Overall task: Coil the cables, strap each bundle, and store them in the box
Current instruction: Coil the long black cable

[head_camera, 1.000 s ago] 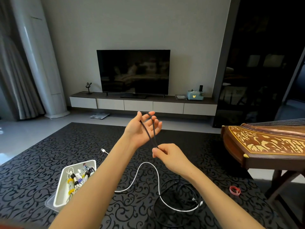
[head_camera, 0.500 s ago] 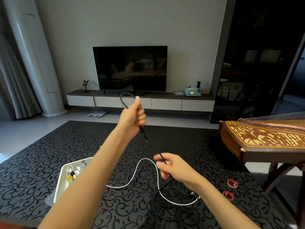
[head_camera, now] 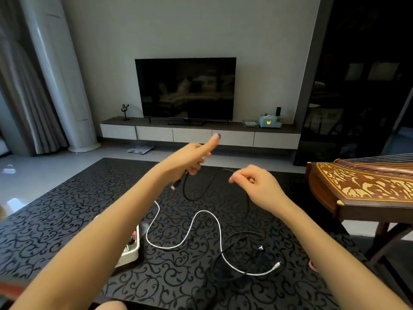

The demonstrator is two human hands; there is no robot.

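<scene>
My left hand [head_camera: 192, 159] is raised over the dark patterned table, its fingers curled round a black cable [head_camera: 190, 195] with the thumb sticking up; the cable's plug end hangs just below the fist. A loop of it sags between my hands. To the right, my right hand [head_camera: 252, 184] pinches the same cable further along. A white cable [head_camera: 210, 218] snakes loose across the table [head_camera: 55, 220] below. The white box [head_camera: 131, 253] holding strapped bundles is mostly hidden behind my left forearm.
More of the black cable lies in a loose ring [head_camera: 245, 253] on the table near the white cable's plug. A pink strap [head_camera: 312, 265] peeks out by my right forearm. A wooden zither [head_camera: 362, 189] on a stand borders the table's right side.
My left hand turned and raised its thumb, the cable's loop now hanging below it. My right hand rose and moved right, sliding along the black cable. The view dropped.
</scene>
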